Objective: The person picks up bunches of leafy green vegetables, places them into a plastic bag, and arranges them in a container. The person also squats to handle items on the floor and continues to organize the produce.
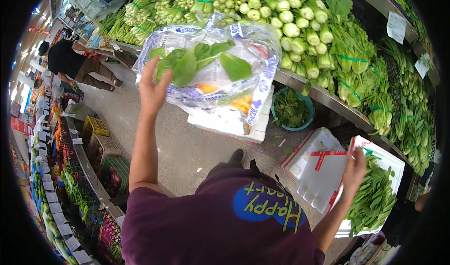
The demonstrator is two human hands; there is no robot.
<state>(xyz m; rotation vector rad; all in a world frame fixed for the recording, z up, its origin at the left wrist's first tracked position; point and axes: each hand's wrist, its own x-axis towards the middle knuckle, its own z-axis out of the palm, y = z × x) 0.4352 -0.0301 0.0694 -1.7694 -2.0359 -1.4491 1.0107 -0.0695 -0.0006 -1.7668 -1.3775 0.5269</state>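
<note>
My left hand is at the left edge of a stack of white foam boxes, its fingers spread beside loose green leaves. Whether it touches them I cannot tell. The leaves lie on newspaper and crumpled clear plastic wrap with blue print, on top of a white foam box. At the right, my right hand, slightly blurred, is over the left rim of another white foam box that holds bunched leafy greens. Its fingers are partly hidden, so its grip is unclear.
A vegetable display with bok choy and a metal edge curves ahead. Below it stand a teal basin of leaves and foam lids. Crates line the left stall. A person bends at the far left.
</note>
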